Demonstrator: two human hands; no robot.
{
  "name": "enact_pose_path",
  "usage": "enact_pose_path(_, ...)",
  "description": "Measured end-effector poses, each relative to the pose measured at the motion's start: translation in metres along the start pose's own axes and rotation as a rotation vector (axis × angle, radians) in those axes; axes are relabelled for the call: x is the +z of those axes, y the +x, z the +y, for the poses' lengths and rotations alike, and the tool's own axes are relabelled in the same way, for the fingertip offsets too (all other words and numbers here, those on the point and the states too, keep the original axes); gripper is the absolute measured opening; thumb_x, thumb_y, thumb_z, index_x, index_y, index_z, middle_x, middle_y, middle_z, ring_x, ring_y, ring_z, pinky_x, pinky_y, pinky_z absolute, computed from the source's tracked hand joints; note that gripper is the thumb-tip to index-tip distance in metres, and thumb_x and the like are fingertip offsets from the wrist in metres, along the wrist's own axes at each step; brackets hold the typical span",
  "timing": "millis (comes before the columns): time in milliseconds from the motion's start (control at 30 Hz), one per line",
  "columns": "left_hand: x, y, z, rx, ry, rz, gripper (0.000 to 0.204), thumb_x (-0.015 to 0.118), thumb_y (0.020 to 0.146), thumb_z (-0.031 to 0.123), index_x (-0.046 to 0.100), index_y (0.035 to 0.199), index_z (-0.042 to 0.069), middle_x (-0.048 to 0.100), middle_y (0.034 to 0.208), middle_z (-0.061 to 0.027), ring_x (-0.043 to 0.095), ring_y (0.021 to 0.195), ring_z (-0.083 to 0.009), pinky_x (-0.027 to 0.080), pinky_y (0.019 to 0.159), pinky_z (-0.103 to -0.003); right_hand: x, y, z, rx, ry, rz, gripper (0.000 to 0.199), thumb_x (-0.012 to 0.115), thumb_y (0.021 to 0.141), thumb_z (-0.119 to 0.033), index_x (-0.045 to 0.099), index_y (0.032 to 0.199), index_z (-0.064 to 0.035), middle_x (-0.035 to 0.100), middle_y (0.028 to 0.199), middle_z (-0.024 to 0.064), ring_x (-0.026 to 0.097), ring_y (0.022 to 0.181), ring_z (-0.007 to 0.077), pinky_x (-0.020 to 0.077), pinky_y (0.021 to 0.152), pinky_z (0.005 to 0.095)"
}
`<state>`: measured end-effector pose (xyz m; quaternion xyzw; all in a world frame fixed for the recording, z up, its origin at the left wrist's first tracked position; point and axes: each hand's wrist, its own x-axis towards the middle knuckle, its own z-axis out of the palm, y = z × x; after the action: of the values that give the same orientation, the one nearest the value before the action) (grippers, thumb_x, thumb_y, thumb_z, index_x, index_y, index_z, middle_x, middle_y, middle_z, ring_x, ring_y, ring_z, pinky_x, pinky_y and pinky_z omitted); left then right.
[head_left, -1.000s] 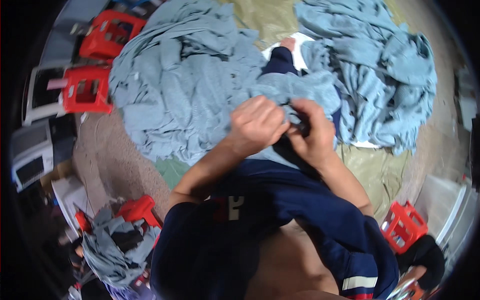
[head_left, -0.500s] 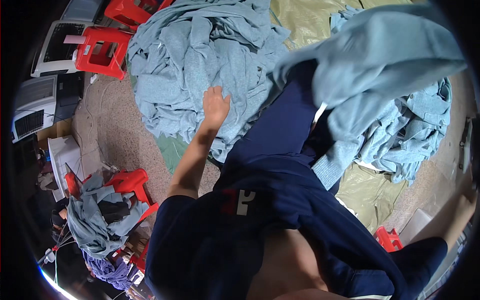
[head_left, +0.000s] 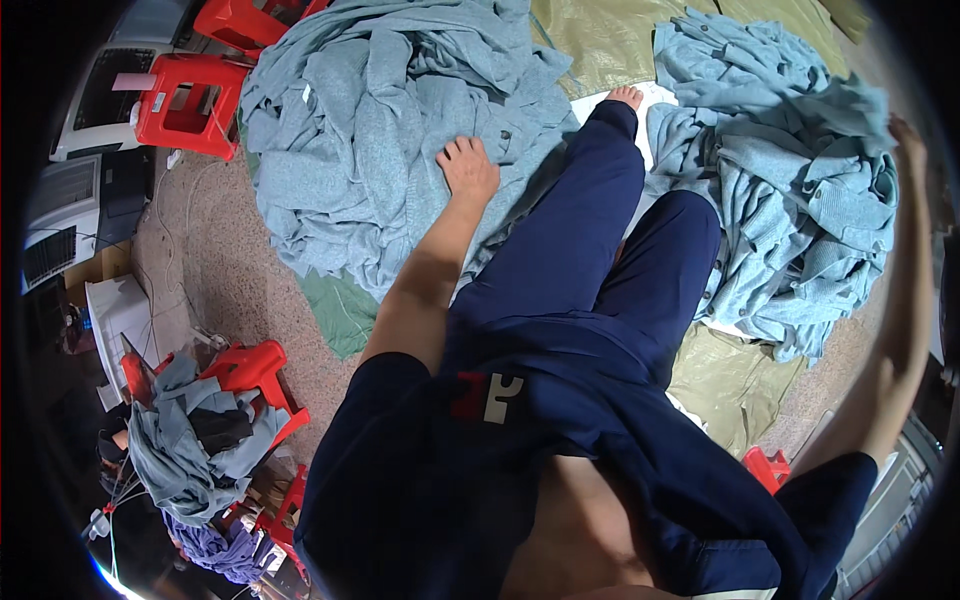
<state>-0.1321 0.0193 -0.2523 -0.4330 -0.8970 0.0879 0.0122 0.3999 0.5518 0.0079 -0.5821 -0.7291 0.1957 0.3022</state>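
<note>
My left hand [head_left: 468, 168] rests on the large heap of light blue knit cardigans [head_left: 350, 150], fingers apart, gripping nothing that shows. Out at the right rim, my right hand [head_left: 908, 148] is closed at the end of a light blue knit cardigan [head_left: 845, 108], which trails over the second pile. That right pile of cardigans [head_left: 790, 230] lies loosely folded and rumpled, with dark buttons showing on some pieces. Dim light and the picture's edge partly hide the fingers of my right hand.
My legs [head_left: 560, 240] stretch between the two piles, over an olive-green sheet [head_left: 600, 45]. Red plastic stools [head_left: 190, 105] stand at the upper left. More garments [head_left: 185, 440] drape a red stool at the lower left. A cable runs along the speckled floor [head_left: 240, 240].
The cardigan that billowed across my legs now lies down toward the right pile. My right hand has swung up and forward along the right rim. My left hand has shifted slightly right.
</note>
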Motion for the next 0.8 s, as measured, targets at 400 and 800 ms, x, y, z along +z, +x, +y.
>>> enact_pose_path(400,-0.082,-0.046,-0.017,0.155,-1.105,0.301,0.019,0.047,0.087,0.008,0.060,0.095,-0.003,0.059,0.081,-0.0171,0.058,0.070,-0.0291,0.045,0.065,-0.039,0.236,-0.361,-0.224,0.222,0.680,-0.902,0.016,0.057,0.094,-0.013,0.062,0.101,0.0006,0.065,0.082,0.0059,0.061,0.070,0.0110,0.0499,0.065,0.0229)
enact_pose_path(800,-0.242,-0.143,0.017,0.987,-1.293,-0.241,0.014,0.059,0.084,0.011,0.049,0.084,0.002,0.057,0.074,-0.0141,0.058,0.066,-0.0358,0.043,0.058,-0.045,0.181,-0.431,-0.315,0.677,1.287,-0.903,0.030,0.061,0.076,-0.004,0.056,0.105,0.0011,0.060,0.091,0.0072,0.058,0.080,0.0142,0.0474,0.074,0.0267)
